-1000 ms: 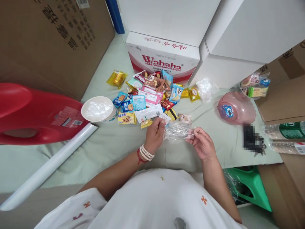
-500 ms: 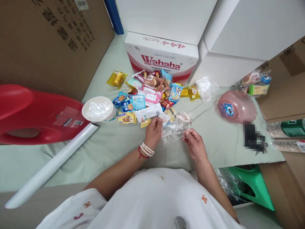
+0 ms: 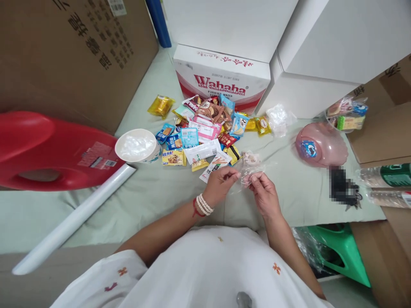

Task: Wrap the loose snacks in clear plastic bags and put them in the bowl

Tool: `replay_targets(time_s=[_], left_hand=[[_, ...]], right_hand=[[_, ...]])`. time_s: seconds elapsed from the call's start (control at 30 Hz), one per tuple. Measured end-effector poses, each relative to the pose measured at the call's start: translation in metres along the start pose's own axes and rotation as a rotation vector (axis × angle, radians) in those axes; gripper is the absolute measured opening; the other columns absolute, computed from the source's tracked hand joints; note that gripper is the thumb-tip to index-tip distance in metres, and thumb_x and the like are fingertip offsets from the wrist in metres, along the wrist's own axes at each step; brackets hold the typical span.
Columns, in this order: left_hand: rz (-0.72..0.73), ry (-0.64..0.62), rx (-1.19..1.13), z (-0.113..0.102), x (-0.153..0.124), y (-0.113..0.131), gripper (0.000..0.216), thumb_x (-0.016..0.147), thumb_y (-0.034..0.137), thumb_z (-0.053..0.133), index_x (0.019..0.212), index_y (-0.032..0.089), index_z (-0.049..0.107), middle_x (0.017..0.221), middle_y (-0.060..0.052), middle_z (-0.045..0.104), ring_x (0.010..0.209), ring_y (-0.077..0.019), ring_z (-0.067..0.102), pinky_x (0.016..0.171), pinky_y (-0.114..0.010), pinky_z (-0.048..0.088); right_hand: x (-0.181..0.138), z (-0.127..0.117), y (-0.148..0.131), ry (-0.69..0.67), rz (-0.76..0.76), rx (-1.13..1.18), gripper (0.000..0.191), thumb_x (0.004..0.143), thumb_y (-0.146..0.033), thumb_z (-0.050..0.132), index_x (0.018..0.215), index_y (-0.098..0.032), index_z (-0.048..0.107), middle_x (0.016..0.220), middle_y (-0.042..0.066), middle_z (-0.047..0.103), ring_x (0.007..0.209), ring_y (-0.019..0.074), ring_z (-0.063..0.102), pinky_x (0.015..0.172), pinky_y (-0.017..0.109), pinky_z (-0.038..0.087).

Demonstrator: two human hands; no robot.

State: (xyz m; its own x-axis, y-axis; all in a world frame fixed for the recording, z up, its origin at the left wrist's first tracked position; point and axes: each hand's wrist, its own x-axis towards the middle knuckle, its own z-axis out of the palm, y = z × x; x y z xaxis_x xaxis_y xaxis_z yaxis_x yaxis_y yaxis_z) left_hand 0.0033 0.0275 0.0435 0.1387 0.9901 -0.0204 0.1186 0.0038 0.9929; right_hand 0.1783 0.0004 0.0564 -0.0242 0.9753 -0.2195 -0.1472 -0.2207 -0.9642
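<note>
A clear plastic bag (image 3: 244, 179) is bunched between my two hands, low over the pale green sheet. My left hand (image 3: 221, 185), with white bead bracelets at the wrist, pinches its left side with thumb and fingertips. On the other side, my right hand (image 3: 265, 194) grips the bag between thumb and index finger. Just beyond the bag lies a small pale-wrapped snack (image 3: 251, 158). A white snack packet (image 3: 215, 164) rests partly behind my left hand. Past it spreads a heap of wrapped snacks (image 3: 205, 124) in brown, pink, blue and yellow wrappers.
At left are a paper tub (image 3: 153, 155) with clear plastic inside, a white roll (image 3: 77, 218) and a red jug (image 3: 64, 141). A Wahaba-style carton marked Wahaha (image 3: 221, 77) stands behind the heap. To the right are crumpled clear plastic (image 3: 278, 119) and a pink bowl (image 3: 321, 143).
My left hand has moved right, closer to my right hand. The clear bag, stretched out before, is now gathered into a smaller bunch. The white packet shows more fully.
</note>
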Motion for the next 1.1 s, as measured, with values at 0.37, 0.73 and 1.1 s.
replay_targets(time_s=[0.37,0.73,1.1], left_hand=[[0.097,-0.008,0.034,0.002,-0.005,0.017,0.025,0.086,0.044,0.073,0.093,0.020,0.073,0.083,-0.001,0.065,0.076,-0.0156,0.054,0.073,-0.029,0.045],[-0.138,0.018,-0.215,0.005,0.005,-0.002,0.040,0.087,0.059,0.065,0.080,0.020,0.059,0.072,0.002,0.055,0.068,-0.0136,0.048,0.064,-0.027,0.041],[0.448,-0.050,0.465,0.013,-0.020,0.005,0.042,0.085,0.059,0.069,0.102,0.020,0.064,0.110,-0.014,0.066,0.105,-0.0317,0.058,0.096,-0.049,0.043]], right_hand=[[-0.002,-0.004,-0.007,-0.064,-0.052,-0.093,0.026,0.097,-0.049,0.066,0.089,-0.024,0.067,0.085,0.000,0.067,0.075,0.0151,0.058,0.075,0.028,0.047],[-0.007,-0.009,-0.015,-0.027,-0.117,-0.288,0.029,0.099,-0.051,0.061,0.088,-0.024,0.066,0.088,0.002,0.069,0.078,0.0171,0.060,0.079,0.031,0.048],[-0.009,0.003,-0.021,0.107,-0.203,-0.422,0.024,0.097,-0.047,0.064,0.093,-0.025,0.071,0.106,0.006,0.061,0.078,0.0164,0.066,0.061,0.029,0.060]])
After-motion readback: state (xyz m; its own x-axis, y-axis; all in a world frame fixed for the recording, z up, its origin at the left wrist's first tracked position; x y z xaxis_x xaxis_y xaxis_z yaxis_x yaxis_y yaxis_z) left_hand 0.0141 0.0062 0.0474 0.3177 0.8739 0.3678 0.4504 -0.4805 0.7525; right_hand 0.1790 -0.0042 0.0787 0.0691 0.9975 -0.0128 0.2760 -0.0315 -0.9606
